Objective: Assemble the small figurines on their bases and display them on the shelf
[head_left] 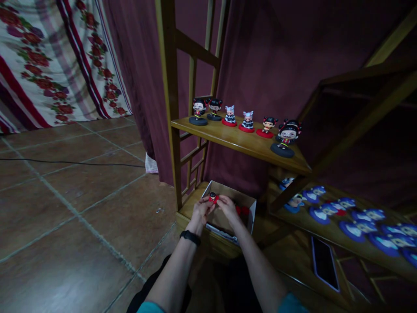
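Between my two hands is a small red figurine (213, 198) with a dark-haired head, raised over an open cardboard box (252, 219). My left hand (202, 209) pinches it from the left; a dark band circles that wrist. From the right, my right hand (228, 208) grips its other side with the fingertips. Inside the box, to the right of my right hand, lie more red pieces (241, 210), partly hidden. The box rests on the low wooden shelf (187, 208).
Above the box, a wooden shelf (234, 138) bears several figurines on round bases. Several blue-based figurines (358, 227) stand on another shelf at right, over a phone (325, 263). A wooden post (169, 104) rises left of the box. A black cable (71, 162) crosses the tiled floor.
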`<state>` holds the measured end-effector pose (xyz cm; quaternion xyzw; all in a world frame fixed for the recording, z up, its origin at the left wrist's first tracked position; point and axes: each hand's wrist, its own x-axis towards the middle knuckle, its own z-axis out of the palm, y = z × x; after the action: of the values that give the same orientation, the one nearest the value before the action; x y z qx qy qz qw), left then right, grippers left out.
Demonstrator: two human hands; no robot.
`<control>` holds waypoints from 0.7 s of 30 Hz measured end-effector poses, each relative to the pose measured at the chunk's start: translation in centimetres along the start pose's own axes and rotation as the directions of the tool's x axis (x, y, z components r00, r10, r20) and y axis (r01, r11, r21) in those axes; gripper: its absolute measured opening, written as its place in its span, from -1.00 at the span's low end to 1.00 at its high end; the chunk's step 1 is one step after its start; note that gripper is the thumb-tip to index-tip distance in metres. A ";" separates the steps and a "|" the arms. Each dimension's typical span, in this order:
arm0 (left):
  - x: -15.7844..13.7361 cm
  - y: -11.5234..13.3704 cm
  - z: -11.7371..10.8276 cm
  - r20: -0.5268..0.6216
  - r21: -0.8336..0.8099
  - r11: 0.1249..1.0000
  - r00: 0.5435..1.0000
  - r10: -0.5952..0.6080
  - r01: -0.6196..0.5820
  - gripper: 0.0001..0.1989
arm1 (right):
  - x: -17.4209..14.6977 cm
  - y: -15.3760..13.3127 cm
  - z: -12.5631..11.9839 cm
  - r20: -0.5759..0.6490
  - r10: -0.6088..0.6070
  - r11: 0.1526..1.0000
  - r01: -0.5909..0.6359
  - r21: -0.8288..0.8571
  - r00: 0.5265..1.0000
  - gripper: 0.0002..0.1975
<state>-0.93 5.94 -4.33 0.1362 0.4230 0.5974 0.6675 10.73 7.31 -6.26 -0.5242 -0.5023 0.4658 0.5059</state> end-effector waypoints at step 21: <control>-0.2 0.2 0.1 0.051 0.073 0.997 0.998 0.023 -0.027 -0.84 | -1.1 -2.2 0.0 0.166 0.157 0.881 -0.214 0.422 0.973 -0.74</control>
<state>-1.01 5.86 -4.04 0.1808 0.4263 0.5861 0.6649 10.53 6.19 -4.12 -0.4124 -0.3634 0.6453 0.5304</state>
